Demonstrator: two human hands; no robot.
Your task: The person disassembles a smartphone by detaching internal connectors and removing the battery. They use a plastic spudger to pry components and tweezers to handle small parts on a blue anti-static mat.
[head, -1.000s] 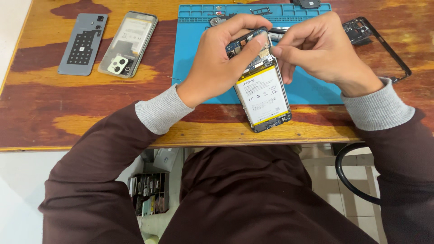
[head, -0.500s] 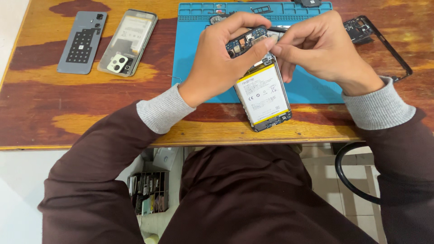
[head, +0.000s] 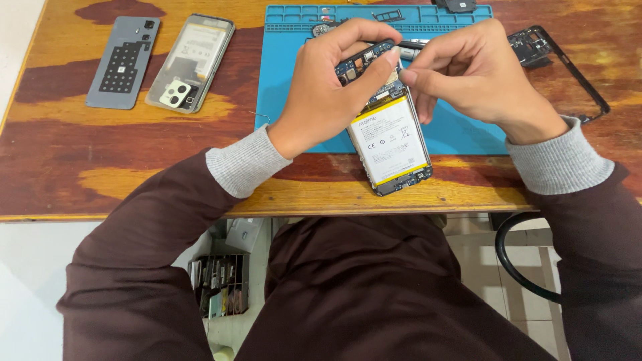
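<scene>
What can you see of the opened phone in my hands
The phone lies back-up with its cover off, tilted, its lower end over the table's front edge, its upper part on the blue mat. A white battery with a yellow strip fills the middle; a small board shows below it. The left hand grips the circuit board on top; the right hand pinches there.

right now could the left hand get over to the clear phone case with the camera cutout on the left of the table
Probably yes, but not freely. The wood between the left hand and the clear case is bare, beside the grey back cover. The hand is gripping the opened phone, so it would have to let go first.
</scene>
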